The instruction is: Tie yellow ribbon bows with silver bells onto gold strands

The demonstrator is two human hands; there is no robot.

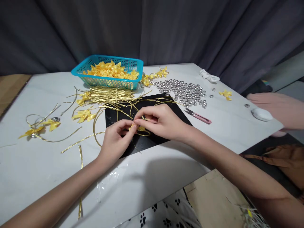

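Note:
Over a black mat [144,145], my left hand [118,136] pinches a small yellow ribbon bow [142,128], mostly hidden by the fingers. My right hand [161,122] meets it from the other side, thumb and forefinger closed at the same spot. A loop of gold cord [144,134] shows under the right fingers; what exactly the right fingertips grip is too small to make out. Beyond the hands lies a heap of gold cords [109,96]. Left of them rests another yellow bow [84,116] on the white table [175,164].
A blue basket [106,81] full of yellow bows stands at the back. Many silver beads [186,91] are spread right of centre, near pink-handled thread snips [198,116]. Bows with cords [44,126] lie at left. A crumpled white tissue [209,76] sits at back right.

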